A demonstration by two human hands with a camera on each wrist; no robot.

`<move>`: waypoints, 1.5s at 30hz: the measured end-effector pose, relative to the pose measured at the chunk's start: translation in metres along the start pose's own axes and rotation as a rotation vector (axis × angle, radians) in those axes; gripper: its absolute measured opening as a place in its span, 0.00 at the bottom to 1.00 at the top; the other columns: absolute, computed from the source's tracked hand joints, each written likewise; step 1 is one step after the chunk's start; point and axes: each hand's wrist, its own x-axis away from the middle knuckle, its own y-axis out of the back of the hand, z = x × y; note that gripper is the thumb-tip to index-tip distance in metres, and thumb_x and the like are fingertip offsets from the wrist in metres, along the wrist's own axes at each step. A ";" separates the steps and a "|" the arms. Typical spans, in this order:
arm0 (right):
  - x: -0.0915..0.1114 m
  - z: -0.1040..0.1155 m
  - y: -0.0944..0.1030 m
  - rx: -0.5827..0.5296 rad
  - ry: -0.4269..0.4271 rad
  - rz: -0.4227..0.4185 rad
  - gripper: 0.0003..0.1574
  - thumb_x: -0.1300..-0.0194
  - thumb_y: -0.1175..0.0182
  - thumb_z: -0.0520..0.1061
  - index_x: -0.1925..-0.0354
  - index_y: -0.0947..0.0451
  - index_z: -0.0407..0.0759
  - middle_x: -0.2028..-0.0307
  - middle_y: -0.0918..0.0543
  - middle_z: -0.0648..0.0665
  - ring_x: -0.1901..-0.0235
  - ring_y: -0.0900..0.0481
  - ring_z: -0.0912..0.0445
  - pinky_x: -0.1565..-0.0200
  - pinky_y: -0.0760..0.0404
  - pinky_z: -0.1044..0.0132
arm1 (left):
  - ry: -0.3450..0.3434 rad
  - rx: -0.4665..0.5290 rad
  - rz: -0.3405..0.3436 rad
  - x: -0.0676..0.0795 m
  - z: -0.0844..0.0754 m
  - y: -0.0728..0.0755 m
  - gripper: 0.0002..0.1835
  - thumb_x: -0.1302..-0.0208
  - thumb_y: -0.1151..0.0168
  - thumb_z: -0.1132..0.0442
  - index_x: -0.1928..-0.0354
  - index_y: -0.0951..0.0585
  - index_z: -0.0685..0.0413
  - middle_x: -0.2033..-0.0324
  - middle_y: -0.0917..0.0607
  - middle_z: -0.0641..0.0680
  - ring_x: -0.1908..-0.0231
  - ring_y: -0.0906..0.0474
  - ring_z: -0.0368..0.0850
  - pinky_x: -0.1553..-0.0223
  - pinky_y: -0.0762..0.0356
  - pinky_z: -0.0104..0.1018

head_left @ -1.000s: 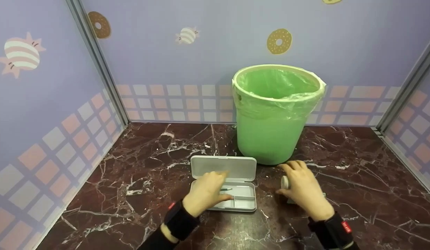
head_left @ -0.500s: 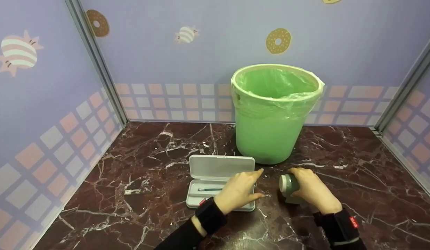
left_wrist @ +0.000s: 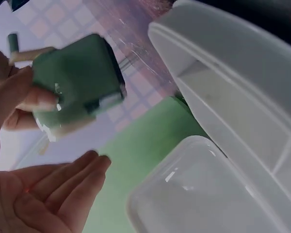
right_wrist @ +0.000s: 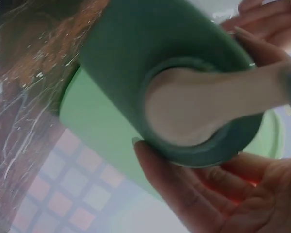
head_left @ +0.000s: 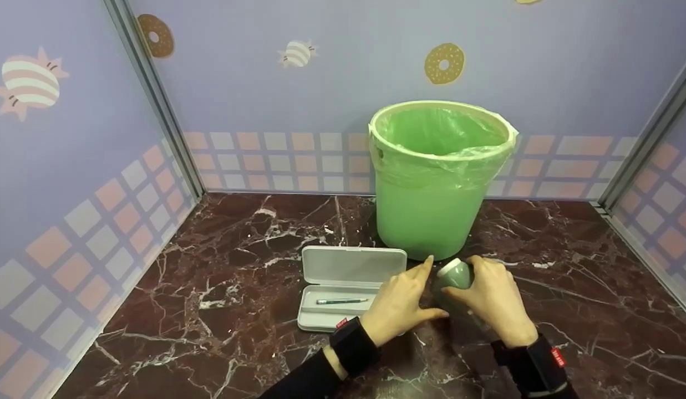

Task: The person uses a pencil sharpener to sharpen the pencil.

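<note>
A green hand-crank pencil sharpener [head_left: 457, 275] is in my right hand [head_left: 495, 299], tilted with its pale end up. The right wrist view shows the beige crank arm [right_wrist: 184, 107] on the sharpener's round face, with fingers round the body. My left hand [head_left: 395, 307] is just left of the sharpener, fingers and thumb spread; in the left wrist view a gap shows between its fingertips and the sharpener [left_wrist: 77, 80]. Behind the left hand lies an opened white pencil case [head_left: 354, 266], partly hidden. A dark green pencil [head_left: 343, 301] lies in its upper compartment.
A green bin [head_left: 431, 216] with a clear liner stands behind the hands, close to the pencil case. Patterned panels [head_left: 293, 100] enclose the dark marbled table [head_left: 254, 310] at the back and sides.
My left hand has moved right, from over the pencil case toward the sharpener, uncovering the pencil. My right hand has tilted the sharpener so its pale end turns upward.
</note>
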 end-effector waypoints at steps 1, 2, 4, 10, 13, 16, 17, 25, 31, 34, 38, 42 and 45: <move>0.000 0.002 0.000 0.003 -0.008 -0.009 0.33 0.56 0.22 0.49 0.60 0.22 0.27 0.69 0.16 0.32 0.71 0.19 0.41 0.70 0.21 0.49 | -0.001 -0.035 -0.012 0.000 -0.002 0.000 0.56 0.52 0.29 0.35 0.27 0.38 0.62 0.36 0.23 0.58 0.44 0.18 0.51 0.47 0.19 0.36; 0.000 0.003 0.001 0.005 -0.016 -0.016 0.32 0.55 0.22 0.50 0.62 0.22 0.27 0.70 0.17 0.33 0.73 0.20 0.42 0.71 0.22 0.50 | -0.002 -0.085 -0.024 0.000 -0.005 -0.001 0.58 0.54 0.29 0.33 0.28 0.38 0.62 0.35 0.23 0.57 0.43 0.19 0.50 0.48 0.19 0.35; 0.001 0.006 0.001 0.003 -0.027 -0.027 0.29 0.54 0.23 0.50 0.65 0.23 0.29 0.73 0.18 0.35 0.76 0.21 0.44 0.74 0.23 0.52 | -0.002 -0.195 -0.047 0.000 -0.010 -0.003 0.59 0.56 0.29 0.30 0.28 0.36 0.62 0.36 0.23 0.56 0.42 0.19 0.47 0.49 0.18 0.33; 0.004 0.013 0.000 -0.011 -0.010 -0.092 0.25 0.54 0.24 0.49 0.73 0.25 0.32 0.78 0.20 0.38 0.81 0.23 0.45 0.77 0.25 0.52 | 0.021 -0.362 -0.107 -0.001 -0.019 -0.009 0.53 0.58 0.27 0.32 0.34 0.29 0.60 0.49 0.14 0.50 0.58 0.15 0.40 0.66 0.17 0.29; 0.005 0.016 -0.001 -0.017 0.001 -0.098 0.25 0.54 0.24 0.50 0.73 0.24 0.32 0.78 0.19 0.38 0.80 0.23 0.45 0.77 0.25 0.51 | 0.022 -0.309 -0.121 -0.003 -0.016 -0.009 0.48 0.59 0.23 0.37 0.39 0.26 0.59 0.57 0.14 0.50 0.66 0.15 0.40 0.70 0.18 0.30; 0.004 0.018 0.004 -0.041 0.009 -0.061 0.29 0.53 0.23 0.53 0.68 0.21 0.29 0.75 0.17 0.36 0.77 0.21 0.45 0.73 0.23 0.51 | 0.021 -0.192 -0.105 -0.006 -0.009 -0.005 0.43 0.58 0.21 0.42 0.42 0.26 0.58 0.59 0.13 0.52 0.66 0.14 0.43 0.67 0.17 0.31; 0.003 0.018 0.006 -0.057 0.012 -0.036 0.31 0.52 0.23 0.54 0.66 0.21 0.28 0.73 0.16 0.36 0.76 0.20 0.45 0.71 0.22 0.51 | 0.015 -0.142 -0.097 -0.007 -0.005 -0.004 0.42 0.57 0.21 0.44 0.43 0.25 0.58 0.59 0.13 0.53 0.66 0.14 0.45 0.65 0.16 0.32; -0.005 0.002 0.031 -0.420 0.045 0.305 0.42 0.50 0.24 0.46 0.44 0.27 0.23 0.52 0.16 0.27 0.55 0.14 0.41 0.52 0.16 0.54 | -0.022 0.342 0.011 -0.018 0.037 0.014 0.42 0.58 0.19 0.55 0.40 0.25 0.62 0.51 0.14 0.59 0.54 0.15 0.46 0.51 0.19 0.29; -0.009 -0.018 0.027 -0.623 0.120 0.483 0.41 0.49 0.26 0.41 0.41 0.29 0.22 0.48 0.18 0.28 0.49 0.16 0.44 0.47 0.18 0.55 | -0.083 0.692 0.156 -0.021 0.055 0.027 0.40 0.57 0.21 0.67 0.38 0.26 0.64 0.46 0.16 0.60 0.49 0.16 0.43 0.46 0.22 0.26; -0.011 -0.023 0.018 -0.722 0.145 0.559 0.39 0.47 0.27 0.40 0.42 0.29 0.23 0.48 0.17 0.29 0.50 0.15 0.53 0.46 0.18 0.59 | -0.111 0.803 0.216 -0.021 0.058 0.031 0.39 0.55 0.22 0.68 0.37 0.25 0.64 0.45 0.16 0.60 0.48 0.16 0.41 0.46 0.22 0.26; -0.012 -0.029 0.008 -0.900 0.127 0.646 0.41 0.47 0.29 0.34 0.39 0.34 0.19 0.50 0.15 0.37 0.52 0.15 0.59 0.49 0.17 0.65 | -0.106 0.881 0.267 -0.019 0.060 0.033 0.36 0.53 0.23 0.68 0.38 0.24 0.63 0.49 0.16 0.59 0.50 0.16 0.39 0.47 0.21 0.27; -0.013 -0.033 0.000 -1.018 0.159 0.684 0.47 0.49 0.31 0.29 0.35 0.42 0.17 0.52 0.14 0.50 0.54 0.15 0.58 0.49 0.17 0.63 | -0.113 0.927 0.290 -0.019 0.059 0.032 0.33 0.52 0.25 0.72 0.39 0.23 0.64 0.51 0.15 0.62 0.51 0.15 0.44 0.48 0.20 0.29; -0.015 -0.035 -0.001 -1.043 0.197 0.683 0.49 0.49 0.31 0.28 0.35 0.44 0.16 0.52 0.15 0.53 0.54 0.15 0.58 0.50 0.16 0.63 | -0.134 0.867 0.251 -0.019 0.059 0.032 0.32 0.53 0.24 0.71 0.41 0.21 0.63 0.54 0.14 0.62 0.54 0.14 0.40 0.50 0.20 0.27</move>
